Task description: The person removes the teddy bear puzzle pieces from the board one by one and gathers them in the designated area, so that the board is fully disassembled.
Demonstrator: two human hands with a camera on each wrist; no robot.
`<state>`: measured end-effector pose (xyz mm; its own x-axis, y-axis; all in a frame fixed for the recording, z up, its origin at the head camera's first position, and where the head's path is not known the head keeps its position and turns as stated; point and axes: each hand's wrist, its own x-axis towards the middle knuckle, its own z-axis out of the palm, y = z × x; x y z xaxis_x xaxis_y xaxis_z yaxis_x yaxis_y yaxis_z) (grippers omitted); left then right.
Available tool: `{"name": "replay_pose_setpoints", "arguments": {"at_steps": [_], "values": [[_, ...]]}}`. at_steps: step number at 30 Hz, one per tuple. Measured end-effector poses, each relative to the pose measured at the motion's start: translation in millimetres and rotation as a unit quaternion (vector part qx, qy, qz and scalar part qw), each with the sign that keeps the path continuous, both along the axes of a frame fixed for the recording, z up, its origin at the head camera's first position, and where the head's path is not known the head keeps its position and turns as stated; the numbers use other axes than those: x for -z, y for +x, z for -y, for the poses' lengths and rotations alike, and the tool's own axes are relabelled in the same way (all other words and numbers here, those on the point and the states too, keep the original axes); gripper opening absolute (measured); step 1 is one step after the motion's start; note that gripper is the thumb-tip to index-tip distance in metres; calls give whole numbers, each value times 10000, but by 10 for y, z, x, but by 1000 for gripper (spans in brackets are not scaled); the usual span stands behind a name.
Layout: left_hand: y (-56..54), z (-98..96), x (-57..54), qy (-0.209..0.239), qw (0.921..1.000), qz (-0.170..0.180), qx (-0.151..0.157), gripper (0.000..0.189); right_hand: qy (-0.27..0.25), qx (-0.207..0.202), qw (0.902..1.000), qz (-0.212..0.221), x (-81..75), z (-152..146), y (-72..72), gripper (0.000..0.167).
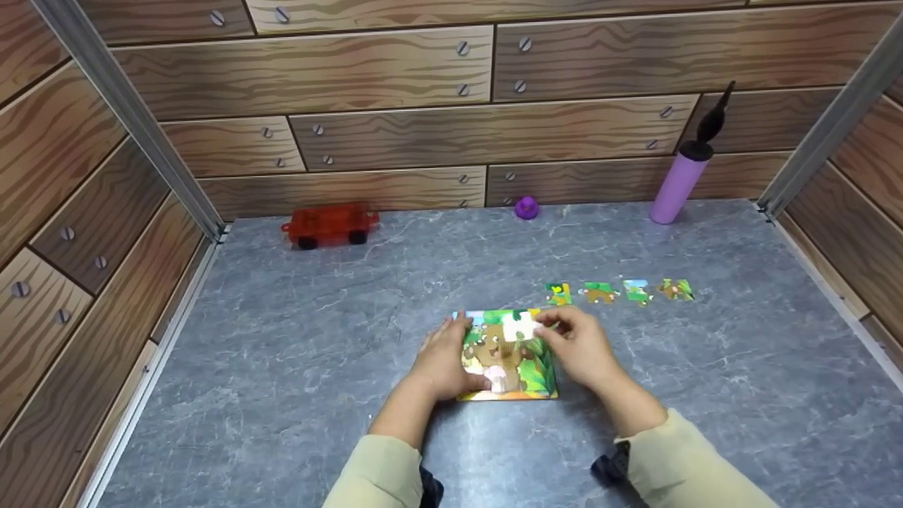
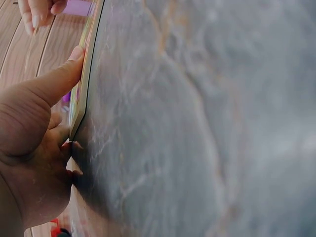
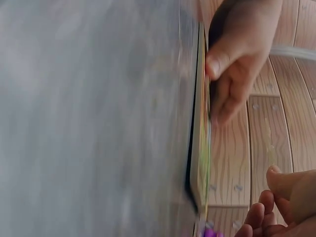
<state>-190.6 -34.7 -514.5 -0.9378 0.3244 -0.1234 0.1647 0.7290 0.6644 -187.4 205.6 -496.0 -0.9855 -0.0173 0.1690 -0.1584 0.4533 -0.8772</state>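
Observation:
A square picture puzzle board [image 1: 540,377], showing a brown cartoon animal among green leaves, lies flat on the table. My left hand [image 1: 443,361] rests along its left side, fingers stretched toward the top corner and thumb laid across the lower part. From the left wrist, that thumb [image 2: 64,74] appears straight against the board's face. My right hand [image 1: 580,346] pinches a puzzle piece [image 1: 518,327], white as seen from above, over the board's upper right. Edge-on in the right wrist view, the thin piece [image 3: 269,140] is held level above the board.
Several loose puzzle pieces [image 1: 600,292] lie in a row behind my right hand. Along the back wall are a red toy wagon [image 1: 330,224], a small purple object [image 1: 526,207] and a purple hand pump [image 1: 679,185] with a black top. Wood-patterned walls [image 1: 395,141] enclose the grey table.

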Motion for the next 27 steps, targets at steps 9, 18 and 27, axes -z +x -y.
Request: {"name": "replay_pose_setpoints", "arguments": {"at_steps": [9, 18, 27], "values": [[2, -30, -12, -4, 10000, 60, -56, 111, 41, 415, 9990, 132, -24, -460, -13, 18], [0, -20, -5, -47, 10000, 23, -15, 111, 525, 651, 9959, 339, -42, -909, 17, 22], [1, -10, 1, -18, 10000, 53, -29, 110, 881, 738, 9901, 801, 36, -1178, -3, 27]]}}
